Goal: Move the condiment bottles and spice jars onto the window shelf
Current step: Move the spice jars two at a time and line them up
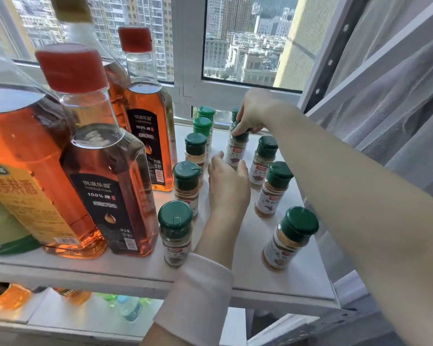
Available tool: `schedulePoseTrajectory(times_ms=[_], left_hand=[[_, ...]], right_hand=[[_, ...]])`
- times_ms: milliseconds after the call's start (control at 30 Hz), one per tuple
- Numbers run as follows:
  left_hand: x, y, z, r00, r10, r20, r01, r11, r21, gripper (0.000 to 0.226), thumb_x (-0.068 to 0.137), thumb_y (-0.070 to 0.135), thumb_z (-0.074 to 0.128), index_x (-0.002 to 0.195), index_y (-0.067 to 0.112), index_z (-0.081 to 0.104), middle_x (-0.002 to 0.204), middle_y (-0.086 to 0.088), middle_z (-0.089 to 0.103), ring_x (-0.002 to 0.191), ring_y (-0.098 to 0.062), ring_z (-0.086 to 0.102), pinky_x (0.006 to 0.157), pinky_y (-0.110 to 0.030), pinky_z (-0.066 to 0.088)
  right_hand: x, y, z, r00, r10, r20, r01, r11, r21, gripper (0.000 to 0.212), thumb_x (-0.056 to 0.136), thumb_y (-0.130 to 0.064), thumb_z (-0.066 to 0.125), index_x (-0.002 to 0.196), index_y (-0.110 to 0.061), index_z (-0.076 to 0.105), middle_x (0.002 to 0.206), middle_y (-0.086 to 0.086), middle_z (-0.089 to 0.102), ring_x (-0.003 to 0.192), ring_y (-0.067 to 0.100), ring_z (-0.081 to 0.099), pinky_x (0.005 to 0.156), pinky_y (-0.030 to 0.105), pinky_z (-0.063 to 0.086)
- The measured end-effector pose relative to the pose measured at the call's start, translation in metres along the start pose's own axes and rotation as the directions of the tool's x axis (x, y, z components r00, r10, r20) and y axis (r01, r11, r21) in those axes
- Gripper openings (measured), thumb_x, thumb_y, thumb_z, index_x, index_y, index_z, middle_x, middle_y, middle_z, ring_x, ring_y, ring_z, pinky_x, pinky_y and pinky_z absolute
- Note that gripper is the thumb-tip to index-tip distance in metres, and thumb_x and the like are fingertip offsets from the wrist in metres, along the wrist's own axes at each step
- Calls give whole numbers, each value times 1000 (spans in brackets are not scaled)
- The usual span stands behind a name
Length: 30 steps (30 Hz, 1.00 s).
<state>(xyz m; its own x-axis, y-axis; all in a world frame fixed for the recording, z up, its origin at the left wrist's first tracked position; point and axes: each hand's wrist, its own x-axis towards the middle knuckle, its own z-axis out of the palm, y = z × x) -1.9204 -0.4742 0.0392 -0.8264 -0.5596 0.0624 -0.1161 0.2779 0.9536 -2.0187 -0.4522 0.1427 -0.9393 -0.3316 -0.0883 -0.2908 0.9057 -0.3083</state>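
Green-capped clear plastic spice jar (236,153): your outstretched right hand (254,113) pinches its top from above; your left hand (229,186) is cupped just below, its grip impossible to tell.

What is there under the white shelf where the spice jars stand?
A lower shelf with amber bottles at the left and a small clear bottle. The white shelf and the left sleeve cover the rest.

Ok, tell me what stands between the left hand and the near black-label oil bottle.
In the head view, one green-capped spice jar stands between the left hand and the near oil bottle.
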Motion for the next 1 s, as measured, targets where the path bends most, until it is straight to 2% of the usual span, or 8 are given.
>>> schedulePoseTrajectory(times_ms=[233,400,533,800,1000], left_hand=[[3,3,2,1000,6,19,-6,1000,0,54,95,27,46,141,9,24,146,-9,33,132,-20,33,103,-28,29],[4,3,-1,1000,14,7,-14,1000,3,54,95,26,46,141,10,24,147,-7,33,133,-18,33,100,-24,29],[5,3,0,1000,19,11,-19,1000,2,54,95,26,47,141,10,24,146,-8,34,132,-18,34,100,-24,29],[9,4,3,1000,7,15,-7,1000,17,55,94,27,47,141,9,24,145,-10,34,132,-21,34,103,-29,31],[18,9,8,1000,-13,-2,13,1000,18,54,95,28,47,140,8,25,144,-9,35,130,-21,36,100,-29,32]], right_hand=[[7,16,-15,993,102,-62,-98,993,65,43,68,-10,81,105,2,62,105,16,63,94,35,63,87,45,53],[5,21,-22,991,133,-24,-128,982,136,44,76,-1,70,117,6,56,119,21,58,111,37,57,97,44,46],[2,20,-20,991,133,3,-132,977,169,45,78,0,67,120,7,54,124,22,56,115,37,54,100,44,44],[2,20,-21,992,124,-6,-122,980,155,47,82,-5,65,125,5,50,129,21,52,121,37,50,101,43,41],[29,16,-15,998,64,-16,-63,993,99,56,76,-20,75,124,-1,53,124,19,55,116,36,53,97,43,44]])
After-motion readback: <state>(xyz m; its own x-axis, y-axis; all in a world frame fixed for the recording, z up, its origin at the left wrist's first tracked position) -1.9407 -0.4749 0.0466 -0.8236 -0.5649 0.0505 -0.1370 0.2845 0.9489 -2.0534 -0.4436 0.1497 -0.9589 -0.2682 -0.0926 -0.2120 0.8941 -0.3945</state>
